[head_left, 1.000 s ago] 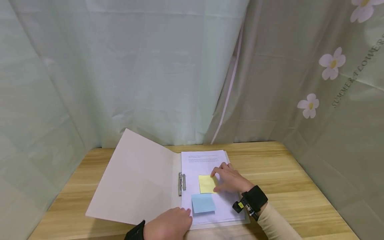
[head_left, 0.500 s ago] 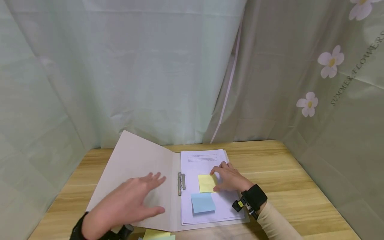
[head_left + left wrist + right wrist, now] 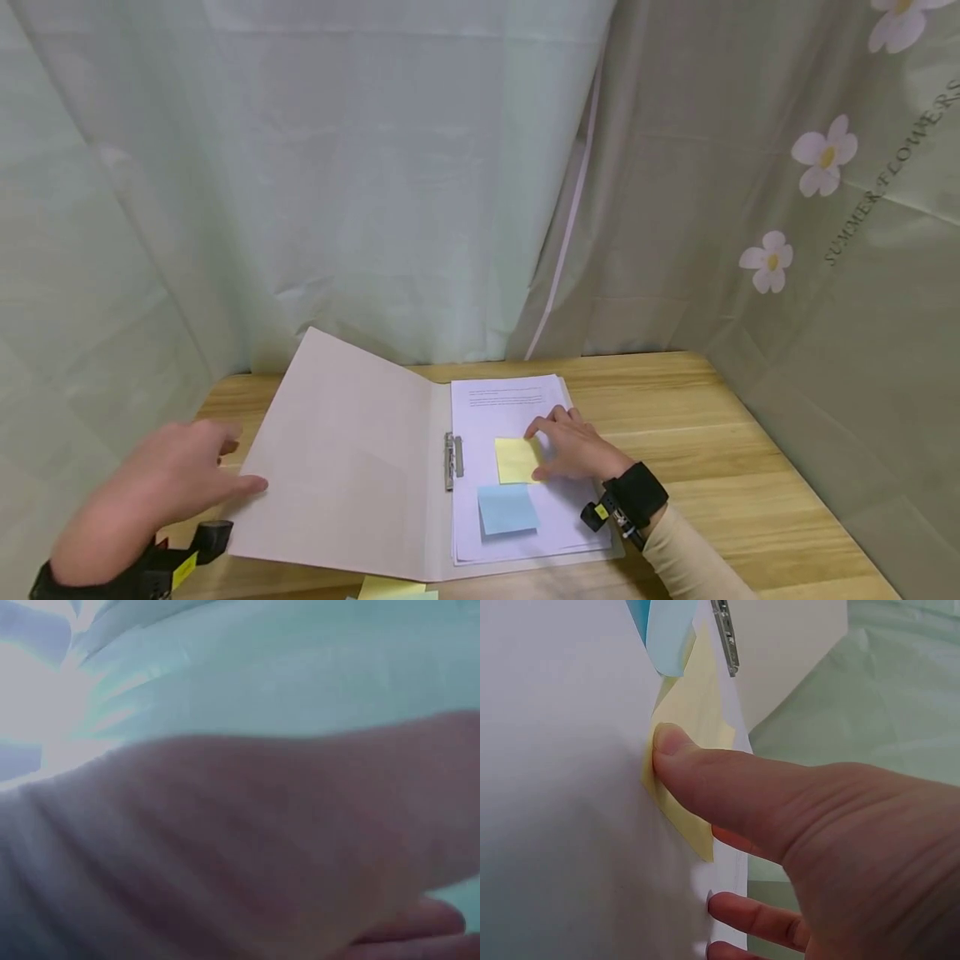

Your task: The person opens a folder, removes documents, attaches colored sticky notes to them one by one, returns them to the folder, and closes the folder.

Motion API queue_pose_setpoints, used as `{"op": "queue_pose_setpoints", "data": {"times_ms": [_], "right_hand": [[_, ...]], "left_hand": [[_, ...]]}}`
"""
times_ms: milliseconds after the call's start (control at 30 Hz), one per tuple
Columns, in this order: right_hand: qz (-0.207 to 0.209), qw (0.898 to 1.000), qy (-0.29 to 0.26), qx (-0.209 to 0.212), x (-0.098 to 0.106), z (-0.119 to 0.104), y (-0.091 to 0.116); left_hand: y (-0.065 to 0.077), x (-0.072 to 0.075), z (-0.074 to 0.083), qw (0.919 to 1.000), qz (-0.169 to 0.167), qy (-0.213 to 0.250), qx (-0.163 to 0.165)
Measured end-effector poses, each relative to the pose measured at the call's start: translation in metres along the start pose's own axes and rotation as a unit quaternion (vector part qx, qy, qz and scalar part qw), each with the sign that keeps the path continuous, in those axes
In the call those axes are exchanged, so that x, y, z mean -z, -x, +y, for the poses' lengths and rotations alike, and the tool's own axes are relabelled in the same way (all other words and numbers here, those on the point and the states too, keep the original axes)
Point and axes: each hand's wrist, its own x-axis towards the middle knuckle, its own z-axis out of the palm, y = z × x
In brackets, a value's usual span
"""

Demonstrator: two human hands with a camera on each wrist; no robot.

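Observation:
A white document folder [image 3: 360,467] lies open, a stack of printed paper [image 3: 506,417] on its right side. My right hand [image 3: 577,446] holds a yellow sticky note [image 3: 513,460] on the top sheet, with thumb and index finger at its right-hand corners. In the right wrist view the thumb [image 3: 705,772] lies on the note's edge. A blue sticky note [image 3: 507,509] sits just below, its bottom edge slightly raised. At the cover's left edge is my left hand [image 3: 176,467], thumb over the edge and fingers loosely bent beside it. The left wrist view shows mostly blurred palm [image 3: 285,840].
A metal clip [image 3: 450,460] runs along the folder's spine. More yellow [image 3: 390,587] and blue-green sticky notes stick out below the folder at the front. Wooden tabletop [image 3: 720,467] surrounds it, with pale curtains [image 3: 375,183] at the back and sides.
My left hand has gone from the bottom of the paper, across the cover, to its left edge, uncovering sticky notes at the front. My right hand has stayed on the yellow note.

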Motion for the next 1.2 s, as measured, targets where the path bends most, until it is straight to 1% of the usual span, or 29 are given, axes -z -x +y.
{"op": "queue_pose_setpoints", "data": {"times_ms": [67, 133, 200, 267, 333, 433, 500, 533, 567, 667, 767, 833, 867, 900, 933, 967, 1033, 1067, 1100, 1167, 1200], "right_hand": [[0.0, 1.0, 0.001, 0.003, -0.001, 0.0, 0.0], [-0.001, 1.0, -0.001, 0.005, -0.002, 0.0, 0.001], [-0.002, 1.0, -0.004, 0.005, -0.003, -0.001, 0.001], [-0.003, 1.0, -0.006, 0.008, -0.002, -0.001, 0.001], [-0.002, 1.0, -0.01, 0.013, -0.001, -0.001, 0.001], [-0.002, 1.0, -0.005, 0.018, 0.001, -0.001, 0.001], [-0.002, 1.0, -0.004, 0.016, 0.001, -0.001, 0.001], [-0.002, 1.0, -0.003, 0.013, 0.001, -0.001, 0.001], [-0.003, 1.0, -0.001, 0.01, 0.0, -0.001, 0.001], [-0.001, 1.0, -0.003, 0.003, -0.001, -0.002, 0.002], [-0.002, 1.0, -0.004, 0.001, -0.001, -0.002, 0.002], [-0.002, 1.0, -0.003, 0.006, -0.002, -0.001, 0.002], [-0.003, 1.0, -0.003, 0.009, -0.002, -0.001, 0.002], [-0.002, 1.0, -0.003, 0.012, -0.002, 0.0, 0.002], [0.0, 1.0, -0.002, 0.015, -0.002, 0.0, 0.002], [0.001, 1.0, -0.003, 0.017, -0.003, 0.001, 0.002], [0.004, 1.0, -0.001, 0.012, -0.003, 0.001, 0.002], [0.006, 1.0, -0.001, 0.004, -0.003, 0.001, 0.002], [0.009, 1.0, 0.001, -0.006, -0.002, 0.001, 0.002], [0.012, 1.0, 0.004, -0.029, -0.002, 0.001, 0.004], [0.013, 0.999, 0.007, -0.039, -0.002, 0.001, 0.005]], "left_hand": [[-0.003, -0.001, 0.001, 0.9998, -0.012, 0.016, 0.004], [-0.004, -0.002, 0.004, 0.9995, -0.014, 0.028, 0.001], [-0.002, -0.003, 0.005, 0.9992, -0.006, 0.04, -0.003], [0.001, -0.002, 0.006, 0.9985, 0.007, 0.049, -0.022], [0.005, 0.0, 0.005, 0.9968, 0.023, 0.054, -0.055], [0.012, 0.001, 0.004, 0.9917, 0.046, 0.06, -0.104], [0.016, 0.002, 0.004, 0.9882, 0.051, 0.07, -0.126], [0.018, 0.002, 0.005, 0.9869, 0.052, 0.074, -0.133], [0.02, 0.002, 0.007, 0.9854, 0.047, 0.088, -0.138], [0.027, 0.002, 0.013, 0.9816, 0.02, 0.131, -0.138], [0.031, -0.003, 0.019, 0.9775, 0.008, 0.16, -0.138], [0.031, -0.006, 0.02, 0.976, 0.012, 0.161, -0.146], [0.028, -0.008, 0.019, 0.9737, 0.021, 0.159, -0.162], [0.026, -0.01, 0.018, 0.9723, 0.035, 0.146, -0.179], [0.023, -0.012, 0.016, 0.9693, 0.049, 0.137, -0.198], [0.019, -0.013, 0.015, 0.9628, 0.064, 0.133, -0.226], [0.01, -0.015, 0.016, 0.9463, 0.084, 0.137, -0.28], [0.005, -0.016, 0.018, 0.9363, 0.093, 0.142, -0.308], [0.002, -0.016, 0.021, 0.9287, 0.094, 0.152, -0.325], [-0.005, -0.018, 0.032, 0.9161, 0.081, 0.185, -0.346], [-0.006, -0.019, 0.039, 0.9173, 0.077, 0.191, -0.341]]}}
